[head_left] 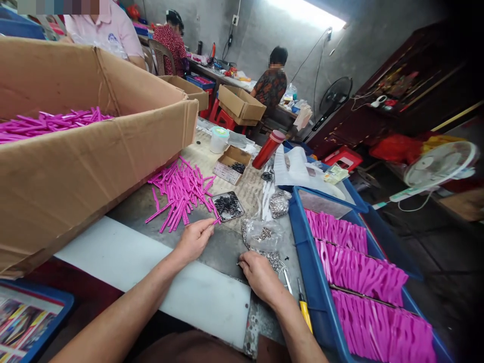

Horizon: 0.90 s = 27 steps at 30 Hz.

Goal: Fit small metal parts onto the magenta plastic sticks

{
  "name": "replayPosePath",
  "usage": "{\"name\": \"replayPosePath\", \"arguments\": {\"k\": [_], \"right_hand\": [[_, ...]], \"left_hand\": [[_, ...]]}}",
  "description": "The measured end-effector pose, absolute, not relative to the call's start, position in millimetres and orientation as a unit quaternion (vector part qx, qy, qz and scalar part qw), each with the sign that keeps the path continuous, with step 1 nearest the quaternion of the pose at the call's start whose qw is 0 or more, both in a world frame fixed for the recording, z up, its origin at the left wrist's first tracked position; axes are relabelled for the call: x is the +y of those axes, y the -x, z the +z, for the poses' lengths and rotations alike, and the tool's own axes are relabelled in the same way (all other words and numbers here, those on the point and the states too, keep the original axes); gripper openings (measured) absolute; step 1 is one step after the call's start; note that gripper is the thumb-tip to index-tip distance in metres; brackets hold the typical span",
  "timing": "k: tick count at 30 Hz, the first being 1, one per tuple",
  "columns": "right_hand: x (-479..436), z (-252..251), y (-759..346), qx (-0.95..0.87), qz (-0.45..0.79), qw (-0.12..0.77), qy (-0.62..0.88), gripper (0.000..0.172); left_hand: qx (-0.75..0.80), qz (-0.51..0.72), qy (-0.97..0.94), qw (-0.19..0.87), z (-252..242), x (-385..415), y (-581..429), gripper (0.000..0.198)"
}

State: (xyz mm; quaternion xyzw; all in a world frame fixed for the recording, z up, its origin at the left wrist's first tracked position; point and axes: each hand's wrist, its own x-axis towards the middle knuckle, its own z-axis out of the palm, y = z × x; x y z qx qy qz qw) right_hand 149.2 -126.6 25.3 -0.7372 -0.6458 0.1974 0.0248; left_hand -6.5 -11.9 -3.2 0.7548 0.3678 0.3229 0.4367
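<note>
My left hand (194, 240) is closed on a thin pink plastic stick (217, 221), whose end pokes out past the fingertips. Just beyond it lies a loose pile of the same pink sticks (181, 189). Small black parts fill a square metal tray (242, 214) beside that stick's end. My right hand (259, 275) is held low over the table with thumb and fingers pinched together. A tiny shiny bit seems to show at its fingertips, too small to name. Near this hand sits a clear plastic bag (274, 234) with small metal pieces inside.
At left stands a large cardboard box (124, 146) of pink sticks. On the right, a blue crate (302, 242) holds rows of pink pieces; a yellow-handled screwdriver (304, 312) lies beside it. A red bottle (267, 150) and small carton (227, 175) stand behind. Several people sit farther back.
</note>
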Motion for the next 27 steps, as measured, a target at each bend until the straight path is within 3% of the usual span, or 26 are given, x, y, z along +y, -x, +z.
{"name": "replayPosePath", "arguments": {"k": [9,27], "right_hand": [[-129.4,23.2,-149.1,-0.652,0.185,0.051,0.733,0.020],[-125.8,16.2,-135.1,-0.632,0.133,-0.004,0.764,0.022]], "left_hand": [[0.371,0.327,-0.755,0.431,-5.6,-11.4,7.0,0.028],[0.366,0.348,-0.769,0.392,4.1,-14.8,7.8,0.024]]}}
